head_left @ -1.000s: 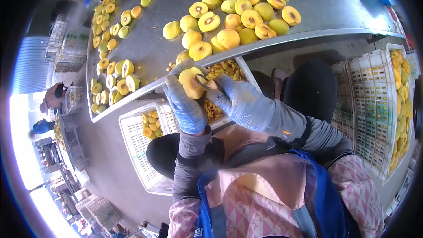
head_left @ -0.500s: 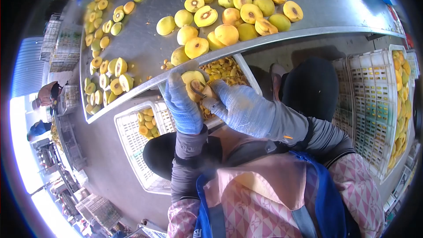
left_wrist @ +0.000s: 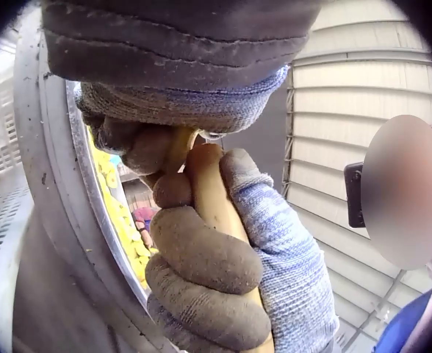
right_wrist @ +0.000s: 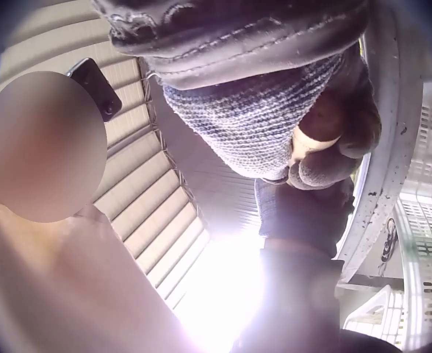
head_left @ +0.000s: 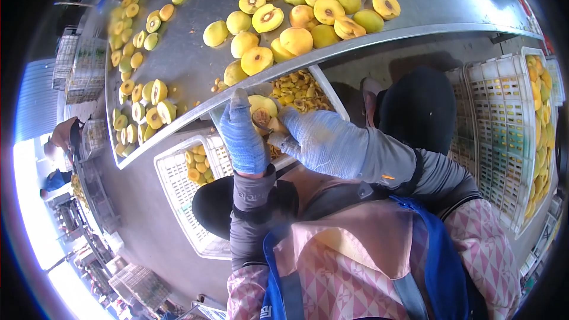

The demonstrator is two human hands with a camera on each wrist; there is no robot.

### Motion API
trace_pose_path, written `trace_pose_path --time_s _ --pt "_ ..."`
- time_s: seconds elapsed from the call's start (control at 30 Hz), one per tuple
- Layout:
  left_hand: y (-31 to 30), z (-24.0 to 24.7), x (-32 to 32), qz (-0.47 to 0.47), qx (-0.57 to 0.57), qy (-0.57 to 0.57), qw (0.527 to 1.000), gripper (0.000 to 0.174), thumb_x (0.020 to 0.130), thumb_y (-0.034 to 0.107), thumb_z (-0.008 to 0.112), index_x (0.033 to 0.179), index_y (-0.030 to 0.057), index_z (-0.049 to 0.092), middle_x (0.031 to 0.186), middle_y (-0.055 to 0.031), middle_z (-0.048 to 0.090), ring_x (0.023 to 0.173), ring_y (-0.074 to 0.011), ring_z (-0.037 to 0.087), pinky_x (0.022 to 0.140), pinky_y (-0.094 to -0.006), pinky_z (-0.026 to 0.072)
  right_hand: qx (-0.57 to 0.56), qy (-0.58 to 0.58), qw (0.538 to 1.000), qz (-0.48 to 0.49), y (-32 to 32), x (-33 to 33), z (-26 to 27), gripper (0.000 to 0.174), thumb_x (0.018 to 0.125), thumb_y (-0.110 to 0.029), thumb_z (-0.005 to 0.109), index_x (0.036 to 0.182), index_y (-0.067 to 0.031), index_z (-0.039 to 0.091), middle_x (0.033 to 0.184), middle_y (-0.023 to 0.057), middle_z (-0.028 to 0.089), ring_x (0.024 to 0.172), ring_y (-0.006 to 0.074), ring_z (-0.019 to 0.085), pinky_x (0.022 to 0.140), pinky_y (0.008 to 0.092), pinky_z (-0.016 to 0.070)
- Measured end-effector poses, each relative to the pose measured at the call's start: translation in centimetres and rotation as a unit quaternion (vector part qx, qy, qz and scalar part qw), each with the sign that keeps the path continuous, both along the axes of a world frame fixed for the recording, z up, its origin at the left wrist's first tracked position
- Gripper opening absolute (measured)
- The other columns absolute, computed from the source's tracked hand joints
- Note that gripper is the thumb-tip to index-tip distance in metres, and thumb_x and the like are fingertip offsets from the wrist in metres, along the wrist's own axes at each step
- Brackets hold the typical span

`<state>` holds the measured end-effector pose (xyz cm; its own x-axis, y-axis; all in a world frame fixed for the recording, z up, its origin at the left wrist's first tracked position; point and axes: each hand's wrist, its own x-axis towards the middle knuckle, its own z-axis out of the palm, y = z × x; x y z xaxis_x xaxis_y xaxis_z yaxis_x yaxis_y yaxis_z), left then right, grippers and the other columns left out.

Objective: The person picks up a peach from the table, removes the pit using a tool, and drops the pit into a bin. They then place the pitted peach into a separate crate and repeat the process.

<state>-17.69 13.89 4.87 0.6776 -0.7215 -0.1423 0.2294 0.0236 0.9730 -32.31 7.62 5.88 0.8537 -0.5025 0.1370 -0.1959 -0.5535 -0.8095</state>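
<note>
In the head view my gloved left hand (head_left: 244,139) holds a yellow peach half (head_left: 262,106), cut face toward my right hand. Its brownish pit area shows in the middle. My gloved right hand (head_left: 332,142) grips a pitting tool by its pale wooden handle (left_wrist: 214,191), right at the fruit. The tool's curved blade is hidden at the peach. In the left wrist view, the fingers (left_wrist: 209,250) of the right hand curl round the handle. The right wrist view shows both hands close together, the fruit mostly covered.
Peach halves (head_left: 296,41) lie on the metal table (head_left: 415,0), with more along its left side. Below its edge is a bin of peach scraps (head_left: 302,92). A white crate (head_left: 172,169) holding fruit stands at left, and a large full crate (head_left: 498,118) at right.
The curved blade, earlier seen hooked over the cut face, has turned into the peach half and out of sight. Both hands have shifted slightly left, and the head view has moved a little.
</note>
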Motion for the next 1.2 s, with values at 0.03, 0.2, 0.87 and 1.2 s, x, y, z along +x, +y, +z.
trace_pose_path --time_s 0.03,0.2,0.87,1.2 --pt "0.1 0.2 0.0 -0.009 0.011 0.007 1.0 0.051 0.1 0.046 0.05 0.109 -0.0023 0.064 0.093 -0.0089 0.068 0.083 -0.0169 0.065 0.076 -0.0289 0.0539 0.001 0.0 1.0 -0.001 -0.1 -0.1 0.1 0.037 0.097 -0.036 0.056 0.101 0.0003 0.054 0.068 0.0191 0.063 0.063 0.0376 0.065 0.056 0.045 0.0518" --pt "0.1 0.9 0.6 -0.085 0.044 -0.003 0.995 0.044 0.099 0.039 0.054 0.107 -0.0028 0.065 0.093 -0.0097 0.069 0.077 -0.0154 0.065 0.069 -0.0266 0.0532 0.019 0.03 0.999 0.041 -0.6 -0.4 0.1 0.039 0.098 -0.034 0.056 0.114 0.0018 0.054 0.07 0.0219 0.064 0.066 0.041 0.065 0.06 0.0478 0.0516" --pt "0.2 2.0 -1.8 0.006 -0.013 -0.081 0.997 0.048 0.101 0.04 0.048 0.096 -0.0041 0.067 0.079 -0.0118 0.068 0.072 -0.0191 0.065 0.068 -0.0295 0.0525 0.117 -0.18 0.975 0.066 0.3 0.8 -2.5 0.026 0.1 -0.027 0.054 0.106 -0.0027 0.06 0.063 0.0145 0.058 0.06 0.0336 0.063 0.058 0.0396 0.0518" --pt "0.2 0.5 -1.0 0.078 0.056 -0.113 0.989 0.039 0.098 0.035 0.057 0.099 -0.0028 0.068 0.075 -0.0069 0.066 0.054 -0.0097 0.057 0.047 -0.0218 0.0439 0.03 -0.097 0.992 -0.069 0.7 0.5 -1.6 0.029 0.1 -0.034 0.052 0.099 -0.0057 0.06 0.058 0.0154 0.057 0.049 0.0308 0.06 0.043 0.0399 0.046"
